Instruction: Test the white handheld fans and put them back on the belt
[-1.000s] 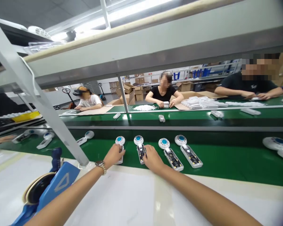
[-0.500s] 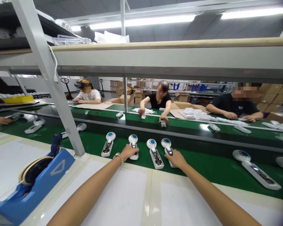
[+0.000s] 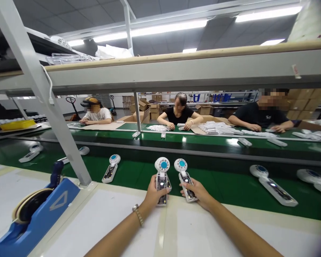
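left hand (image 3: pixel 151 192): fingers clamped on white round-headed unit (image 3: pixel 162 177), head beyond fingertips | right hand (image 3: pixel 199 193): fingers clamped on second unit (image 3: pixel 184 175), just right of left fingers | green belt (image 3: pixel 139 180) beyond both | tape dispenser (image 3: pixel 57 202) well left

head view | worn on the person's head, above the near white worktable (image 3: pixel 112 207) | faces forward and down over the green conveyor belt (image 3: pixel 224 182) | left hand (image 3: pixel 152 192) and right hand (image 3: pixel 200 194) near, at centre (a wide sweep, tape dispenser (image 3: pixel 42 222) included at left) | shelf beam (image 3: pixel 160 73) spans upper half | far: middle co-worker (image 3: pixel 178 115), fluorescent light (image 3: pixel 173 28)
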The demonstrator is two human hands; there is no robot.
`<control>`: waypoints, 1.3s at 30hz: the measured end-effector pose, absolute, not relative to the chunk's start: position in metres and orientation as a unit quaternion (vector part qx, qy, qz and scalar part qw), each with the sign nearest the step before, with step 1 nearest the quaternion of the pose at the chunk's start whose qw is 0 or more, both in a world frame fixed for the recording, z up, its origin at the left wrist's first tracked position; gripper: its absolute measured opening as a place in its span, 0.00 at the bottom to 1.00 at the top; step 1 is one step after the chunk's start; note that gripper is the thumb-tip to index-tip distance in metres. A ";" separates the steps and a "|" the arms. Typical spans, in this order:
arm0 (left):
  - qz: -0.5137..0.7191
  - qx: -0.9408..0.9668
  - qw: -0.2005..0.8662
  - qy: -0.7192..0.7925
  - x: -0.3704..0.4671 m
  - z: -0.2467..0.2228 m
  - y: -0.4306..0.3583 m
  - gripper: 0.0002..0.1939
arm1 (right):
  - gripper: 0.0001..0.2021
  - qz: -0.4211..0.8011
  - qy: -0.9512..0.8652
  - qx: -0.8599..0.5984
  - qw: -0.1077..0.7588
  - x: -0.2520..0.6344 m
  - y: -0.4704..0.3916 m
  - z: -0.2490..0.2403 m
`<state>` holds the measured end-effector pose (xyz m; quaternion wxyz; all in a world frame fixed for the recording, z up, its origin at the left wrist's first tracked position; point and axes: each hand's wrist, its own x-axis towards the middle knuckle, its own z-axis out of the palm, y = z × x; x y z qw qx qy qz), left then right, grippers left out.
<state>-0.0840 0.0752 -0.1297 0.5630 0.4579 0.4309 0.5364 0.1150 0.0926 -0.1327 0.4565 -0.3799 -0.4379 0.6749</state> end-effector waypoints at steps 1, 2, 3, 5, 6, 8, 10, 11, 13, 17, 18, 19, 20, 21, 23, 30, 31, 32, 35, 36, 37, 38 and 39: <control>0.547 0.467 0.548 0.427 -0.083 -0.132 0.072 0.32 | 0.19 0.679 -0.437 -0.368 0.461 0.116 0.091 -0.134; 0.554 0.474 0.542 0.419 -0.082 -0.132 0.070 0.32 | 0.20 0.681 -0.440 -0.358 0.463 0.117 0.091 -0.134; 0.555 0.479 0.543 0.410 -0.082 -0.132 0.067 0.31 | 0.21 0.684 -0.445 -0.349 0.461 0.118 0.090 -0.134; 0.551 0.475 0.557 0.400 -0.081 -0.129 0.062 0.29 | 0.21 0.685 -0.452 -0.341 0.458 0.119 0.088 -0.131; 0.551 0.468 0.563 0.400 -0.080 -0.127 0.060 0.28 | 0.21 0.685 -0.452 -0.343 0.457 0.118 0.087 -0.130; 0.549 0.454 0.574 0.403 -0.079 -0.122 0.057 0.25 | 0.21 0.680 -0.442 -0.357 0.463 0.118 0.083 -0.128; 0.542 0.441 0.589 0.406 -0.077 -0.120 0.056 0.23 | 0.22 0.670 -0.424 -0.374 0.481 0.115 0.077 -0.127; 0.536 0.436 0.598 0.405 -0.077 -0.119 0.057 0.23 | 0.24 0.664 -0.415 -0.380 0.491 0.114 0.074 -0.127; 0.527 0.424 0.618 0.401 -0.076 -0.119 0.059 0.22 | 0.28 0.661 -0.401 -0.376 0.510 0.110 0.069 -0.127; 0.508 0.395 0.662 0.384 -0.079 -0.123 0.064 0.23 | 0.32 0.697 -0.382 -0.350 0.496 0.102 0.064 -0.126; 0.503 0.388 0.671 0.382 -0.079 -0.123 0.065 0.23 | 0.31 0.706 -0.377 -0.351 0.485 0.101 0.064 -0.126; 0.499 0.382 0.676 0.383 -0.080 -0.124 0.066 0.24 | 0.30 0.714 -0.372 -0.354 0.476 0.100 0.063 -0.126; 0.497 0.377 0.680 0.386 -0.080 -0.124 0.067 0.23 | 0.28 0.719 -0.366 -0.356 0.471 0.099 0.062 -0.126; 0.496 0.373 0.680 0.391 -0.081 -0.124 0.067 0.23 | 0.28 0.723 -0.362 -0.358 0.468 0.098 0.062 -0.126; 0.494 0.367 0.680 0.398 -0.080 -0.124 0.068 0.23 | 0.27 0.727 -0.363 -0.357 0.461 0.096 0.059 -0.128; 0.491 0.371 0.677 0.403 -0.080 -0.123 0.068 0.21 | 0.28 0.724 -0.390 -0.344 0.453 0.091 0.058 -0.133; 0.487 0.372 0.678 0.406 -0.080 -0.123 0.067 0.22 | 0.28 0.725 -0.392 -0.341 0.453 0.090 0.058 -0.133; 0.483 0.372 0.680 0.408 -0.080 -0.122 0.067 0.22 | 0.28 0.724 -0.394 -0.338 0.453 0.090 0.058 -0.133; 0.474 0.370 0.684 0.414 -0.080 -0.121 0.066 0.23 | 0.29 0.716 -0.415 -0.330 0.454 0.089 0.058 -0.134; 0.474 0.368 0.684 0.415 -0.080 -0.121 0.066 0.23 | 0.30 0.711 -0.425 -0.328 0.454 0.089 0.058 -0.134; 0.473 0.368 0.683 0.417 -0.080 -0.120 0.066 0.23 | 0.30 0.703 -0.437 -0.328 0.455 0.089 0.058 -0.136; 0.471 0.370 0.683 0.418 -0.080 -0.120 0.065 0.23 | 0.30 0.694 -0.448 -0.330 0.457 0.089 0.058 -0.137; 0.468 0.375 0.682 0.420 -0.080 -0.119 0.065 0.22 | 0.29 0.685 -0.461 -0.332 0.457 0.089 0.058 -0.138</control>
